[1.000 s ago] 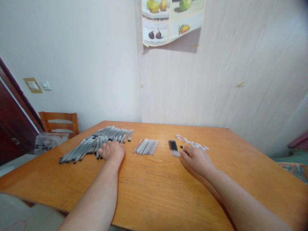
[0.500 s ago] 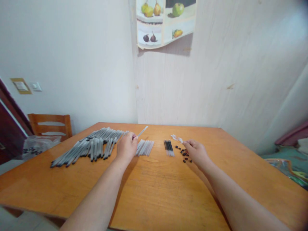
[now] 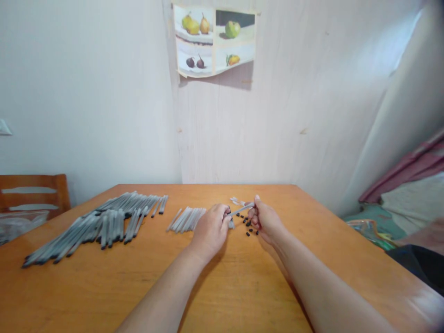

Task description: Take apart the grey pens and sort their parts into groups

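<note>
My left hand [image 3: 211, 229] and my right hand [image 3: 265, 221] meet over the middle of the orange wooden table [image 3: 104, 286], both pinched on one thin grey pen barrel [image 3: 242, 209] held between them. Several small black caps [image 3: 248, 225] lie scattered under and beside my right hand. A small pile of clear pen tubes [image 3: 185, 218] lies just left of my left hand. A long row of assembled grey pens [image 3: 100, 224] spreads over the left part of the table. A few clear pieces [image 3: 237, 201] lie behind the hands.
A wooden chair [image 3: 33, 192] stands at the table's far left with a plastic bag [image 3: 17, 224] beside it. A fruit poster [image 3: 215, 39] hangs on the pale wall. Cloth and bedding [image 3: 405, 194] lie off the right edge.
My left hand lifted a pen barrel from the clear pile and carried it right. My right hand closed onto its other end. The camera view swung right.
</note>
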Demonstrator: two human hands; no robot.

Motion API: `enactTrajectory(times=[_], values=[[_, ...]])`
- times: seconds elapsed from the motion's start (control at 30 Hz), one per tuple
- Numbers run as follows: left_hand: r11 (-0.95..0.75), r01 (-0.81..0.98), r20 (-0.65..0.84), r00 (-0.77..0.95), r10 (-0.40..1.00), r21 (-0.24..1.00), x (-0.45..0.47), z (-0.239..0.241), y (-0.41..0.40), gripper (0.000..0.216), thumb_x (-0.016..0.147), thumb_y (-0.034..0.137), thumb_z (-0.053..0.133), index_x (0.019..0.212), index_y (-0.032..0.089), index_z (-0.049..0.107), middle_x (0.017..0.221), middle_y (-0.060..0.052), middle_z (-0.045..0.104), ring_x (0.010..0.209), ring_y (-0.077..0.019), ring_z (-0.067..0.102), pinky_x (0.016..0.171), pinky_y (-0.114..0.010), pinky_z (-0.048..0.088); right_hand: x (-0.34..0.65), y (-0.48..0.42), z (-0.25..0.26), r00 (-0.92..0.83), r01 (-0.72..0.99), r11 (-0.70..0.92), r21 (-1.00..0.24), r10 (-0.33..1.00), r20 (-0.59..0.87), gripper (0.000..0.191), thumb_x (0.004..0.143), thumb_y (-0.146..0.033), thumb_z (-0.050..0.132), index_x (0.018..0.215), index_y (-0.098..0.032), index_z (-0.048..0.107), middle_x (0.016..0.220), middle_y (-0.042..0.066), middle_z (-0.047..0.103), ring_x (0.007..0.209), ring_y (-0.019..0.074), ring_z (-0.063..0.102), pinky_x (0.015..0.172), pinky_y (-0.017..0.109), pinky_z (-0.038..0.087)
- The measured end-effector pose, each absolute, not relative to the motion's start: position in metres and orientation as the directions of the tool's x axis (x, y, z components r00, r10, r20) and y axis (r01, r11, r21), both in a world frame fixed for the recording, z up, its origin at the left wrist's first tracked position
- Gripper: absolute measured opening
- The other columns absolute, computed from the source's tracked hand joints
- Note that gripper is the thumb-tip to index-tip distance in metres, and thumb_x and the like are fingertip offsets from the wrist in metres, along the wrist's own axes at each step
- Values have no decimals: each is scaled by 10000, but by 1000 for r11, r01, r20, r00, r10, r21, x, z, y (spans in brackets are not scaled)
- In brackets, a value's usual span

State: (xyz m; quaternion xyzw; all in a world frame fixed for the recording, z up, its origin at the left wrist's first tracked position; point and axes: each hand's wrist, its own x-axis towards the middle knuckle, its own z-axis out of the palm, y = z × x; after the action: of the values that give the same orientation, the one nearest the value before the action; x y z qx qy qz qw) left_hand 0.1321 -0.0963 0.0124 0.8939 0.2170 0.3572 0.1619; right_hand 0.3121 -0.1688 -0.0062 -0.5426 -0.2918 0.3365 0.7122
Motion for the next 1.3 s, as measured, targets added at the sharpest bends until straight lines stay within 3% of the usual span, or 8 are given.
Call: enactTrajectory(times=[0.27, 0.57, 0.8, 1.0, 1.3], values=[[-770, 302, 469, 651, 597, 562, 127, -6, -101, 254, 912, 393, 517, 1048, 198, 607, 911, -56, 678, 818, -189, 605, 689, -290, 391, 293, -168, -6, 552, 35, 190, -981, 815, 177, 426, 844, -584, 544, 750, -172, 598, 502, -33, 500, 376, 66, 334, 357, 204, 220], [-826, 395, 453, 699, 554, 401, 124, -6, -108, 312, 976, 415, 382, 940, 217, 621, 810, -47, 668, 752, -187, 605, 630, -282, 324, 282, -170, 0, 475, -102, 190, -977, 872, 120, 330, 813, -507, 605, 818, -178, 597, 530, -54, 506, 389, 56, 328, 363, 191, 203], [-832, 443, 449, 702, 553, 334, 121, -3, -111, 325, 986, 411, 355, 954, 227, 622, 834, -48, 684, 748, -188, 613, 618, -285, 311, 285, -166, -4, 456, -88, 155, -984, 885, 99, 327, 834, -487, 578, 693, -202, 501, 476, -69, 446, 356, 57, 277, 364, 212, 167], [-817, 390, 426, 710, 560, 424, 123, -2, -114, 328, 990, 402, 339, 961, 215, 607, 844, -46, 685, 753, -186, 614, 633, -284, 338, 289, -166, -1, 439, 0, 228, -974, 875, 205, 327, 846, -512, 564, 746, -202, 538, 487, -76, 442, 360, 64, 279, 370, 222, 185], [-736, 238, 393, 721, 571, 633, 126, -2, -113, 346, 972, 434, 368, 967, 198, 621, 790, -33, 659, 756, -196, 595, 678, -288, 380, 290, -172, 7, 430, 13, 265, -964, 869, 245, 368, 832, -545, 590, 727, -200, 519, 508, -71, 464, 390, 63, 296, 383, 217, 189]])
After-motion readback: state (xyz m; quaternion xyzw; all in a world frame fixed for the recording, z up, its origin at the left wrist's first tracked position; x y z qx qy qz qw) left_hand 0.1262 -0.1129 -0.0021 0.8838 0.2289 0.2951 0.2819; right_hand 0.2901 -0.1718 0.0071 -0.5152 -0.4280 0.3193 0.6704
